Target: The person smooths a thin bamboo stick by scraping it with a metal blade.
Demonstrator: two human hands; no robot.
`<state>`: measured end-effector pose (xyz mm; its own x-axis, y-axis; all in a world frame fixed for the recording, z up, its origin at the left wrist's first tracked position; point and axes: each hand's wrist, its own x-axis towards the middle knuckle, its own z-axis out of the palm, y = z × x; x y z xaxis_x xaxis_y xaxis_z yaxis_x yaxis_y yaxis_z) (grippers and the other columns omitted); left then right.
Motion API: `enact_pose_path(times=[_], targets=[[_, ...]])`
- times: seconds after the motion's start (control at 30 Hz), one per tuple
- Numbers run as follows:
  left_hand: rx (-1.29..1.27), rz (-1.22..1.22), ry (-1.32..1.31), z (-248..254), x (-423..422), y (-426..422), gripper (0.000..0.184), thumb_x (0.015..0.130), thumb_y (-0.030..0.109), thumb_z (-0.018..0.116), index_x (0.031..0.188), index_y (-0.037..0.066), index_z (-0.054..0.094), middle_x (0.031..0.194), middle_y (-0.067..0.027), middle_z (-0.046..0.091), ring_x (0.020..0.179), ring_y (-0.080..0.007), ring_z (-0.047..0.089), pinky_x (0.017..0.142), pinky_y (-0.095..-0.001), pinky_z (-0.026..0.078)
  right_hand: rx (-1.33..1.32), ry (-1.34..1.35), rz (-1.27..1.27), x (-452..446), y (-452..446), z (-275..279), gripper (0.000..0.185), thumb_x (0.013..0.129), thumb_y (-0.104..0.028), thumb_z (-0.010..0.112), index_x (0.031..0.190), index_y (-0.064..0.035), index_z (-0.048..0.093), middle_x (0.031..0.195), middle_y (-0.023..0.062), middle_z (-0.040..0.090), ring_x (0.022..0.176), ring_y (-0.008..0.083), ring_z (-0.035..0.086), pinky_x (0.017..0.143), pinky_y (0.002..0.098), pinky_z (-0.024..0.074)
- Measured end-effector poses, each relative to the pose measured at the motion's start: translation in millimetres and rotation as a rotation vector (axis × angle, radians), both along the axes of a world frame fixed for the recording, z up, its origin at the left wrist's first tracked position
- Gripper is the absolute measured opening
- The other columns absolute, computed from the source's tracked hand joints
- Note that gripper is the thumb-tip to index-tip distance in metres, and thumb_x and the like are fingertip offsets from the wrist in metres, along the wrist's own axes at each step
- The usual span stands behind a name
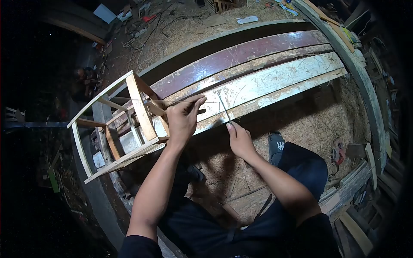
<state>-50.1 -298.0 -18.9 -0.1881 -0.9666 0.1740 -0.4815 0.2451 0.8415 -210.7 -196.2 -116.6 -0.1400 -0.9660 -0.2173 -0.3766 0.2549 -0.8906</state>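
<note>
My left hand (184, 117) is closed in a pinch beside a small wooden frame (139, 105). A thin, light sliver seems to stick out from its fingertips, too fine to name for sure. My right hand (241, 141) grips the lower end of a slim, dark, blade-like tool (224, 107), its thumb laid along it. The tool points up and away over a worn white plank (275, 84). The frame, made of pale slats joined in a box shape, lies across the bench's left end, close to my left wrist.
Behind the white plank runs a maroon plank (234, 55), with shavings along the gap. A long beam (363, 81) borders the right side. Wood shavings (327, 107) cover the ground. My foot in a dark sandal (276, 148) is near the bench. Scrap boards (355, 230) lie lower right.
</note>
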Motion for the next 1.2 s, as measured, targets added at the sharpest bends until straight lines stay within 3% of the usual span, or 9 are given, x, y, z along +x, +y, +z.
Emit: enact_pose_path(times=[0.07, 0.13, 0.17, 0.23, 0.4, 0.53, 0.67, 1.03, 1.2], targets=[[0.055, 0.019, 0.117, 2.8, 0.6, 1.0, 0.018, 0.097, 0.005, 0.064, 0.107, -0.007, 0.072, 0.094, -0.0142, 0.075, 0.088, -0.0168, 0.072, 0.079, -0.0297, 0.062, -0.049, 0.044, -0.036, 0.7, 2.2, -11.4, 0.043, 0.104, -0.033, 0.051, 0.124, 0.0043, 0.058, 0.081, 0.0237, 0.069, 0.071, 0.0419, 0.067, 0.065, 0.0485, 0.0511], [0.192, 0.041, 0.332, 15.1, 0.4, 4.6, 0.022, 0.1, 0.008, 0.06, 0.113, -0.007, 0.068, 0.099, -0.0171, 0.073, 0.094, -0.02, 0.072, 0.082, -0.032, 0.062, 0.169, -0.352, -0.148, -6.7, -2.8, 10.4, 0.04, 0.099, -0.035, 0.062, 0.117, 0.0014, 0.061, 0.065, 0.0064, 0.06, 0.053, 0.0198, 0.058, 0.049, 0.0357, 0.0467], [0.234, 0.034, 0.413, 20.5, 0.4, 6.8, 0.022, 0.1, 0.008, 0.059, 0.113, -0.007, 0.069, 0.1, -0.0169, 0.073, 0.094, -0.0208, 0.072, 0.08, -0.0335, 0.063, 0.315, -0.747, -0.264, -12.0, -5.2, 41.1, 0.036, 0.096, -0.034, 0.068, 0.112, -0.002, 0.063, 0.06, -0.0046, 0.044, 0.047, 0.0058, 0.042, 0.041, 0.0254, 0.0364], [0.252, 0.031, 0.474, 25.3, 2.6, 13.9, 0.024, 0.101, 0.011, 0.059, 0.115, -0.007, 0.067, 0.101, -0.0171, 0.072, 0.097, -0.0228, 0.072, 0.081, -0.0343, 0.063, 0.302, -0.952, -0.321, -21.0, -6.8, 44.7, 0.043, 0.096, -0.038, 0.067, 0.118, -0.0007, 0.061, 0.063, -0.0046, 0.043, 0.046, 0.0068, 0.042, 0.038, 0.0226, 0.0343], [0.369, 0.019, 0.619, 43.3, 3.0, 46.1, 0.03, 0.101, 0.016, 0.06, 0.119, -0.008, 0.064, 0.105, -0.0178, 0.071, 0.1, -0.0241, 0.071, 0.084, -0.0337, 0.062, 0.175, -1.231, -0.429, -39.2, -1.8, 82.1, 0.024, 0.096, -0.025, 0.069, 0.102, -0.0032, 0.063, 0.074, 0.0006, 0.053, 0.057, 0.0092, 0.048, 0.051, 0.0271, 0.042], [0.433, 0.013, 0.685, 45.4, -1.6, 69.9, 0.034, 0.102, 0.019, 0.059, 0.122, -0.007, 0.062, 0.107, -0.0183, 0.071, 0.102, -0.0242, 0.07, 0.088, -0.0347, 0.061, 0.102, -1.195, -0.423, -40.1, 9.9, 92.6, 0.018, 0.092, -0.017, 0.072, 0.095, -0.0042, 0.06, 0.08, 0.0056, 0.061, 0.058, 0.0116, 0.048, 0.053, 0.0296, 0.0433], [0.419, 0.018, 0.765, 55.1, 4.5, 91.8, 0.037, 0.104, 0.024, 0.054, 0.124, -0.007, 0.06, 0.111, -0.0201, 0.069, 0.102, -0.026, 0.07, 0.089, -0.0353, 0.061, 0.005, -1.131, -0.487, -47.8, 23.6, 102.6, 0.017, 0.09, -0.01, 0.073, 0.097, -0.0006, 0.061, 0.08, 0.0089, 0.063, 0.056, 0.0107, 0.049, 0.051, 0.0286, 0.0446], [0.285, 0.226, 0.971, 60.4, 56.4, 145.1, 0.032, 0.102, 0.021, 0.057, 0.118, -0.006, 0.063, 0.111, -0.0187, 0.069, 0.1, -0.0258, 0.072, 0.087, -0.0317, 0.061, -0.21, -1.284, -0.684, -91.8, 30.0, 105.4, 0.015, 0.093, -0.013, 0.071, 0.093, -0.0021, 0.06, 0.08, 0.0053, 0.057, 0.056, 0.011, 0.047, 0.049, 0.0282, 0.041], [0.409, 0.093, 0.912, 67.9, 49.9, 173.5, 0.032, 0.101, 0.02, 0.059, 0.118, -0.007, 0.063, 0.112, -0.0192, 0.069, 0.101, -0.0286, 0.071, 0.087, -0.0335, 0.061, -0.168, -1.314, -0.518, -68.6, 45.6, 116.8, 0.019, 0.091, -0.012, 0.074, 0.095, -0.0008, 0.059, 0.081, 0.0067, 0.058, 0.056, 0.0136, 0.048, 0.05, 0.0318, 0.042]])
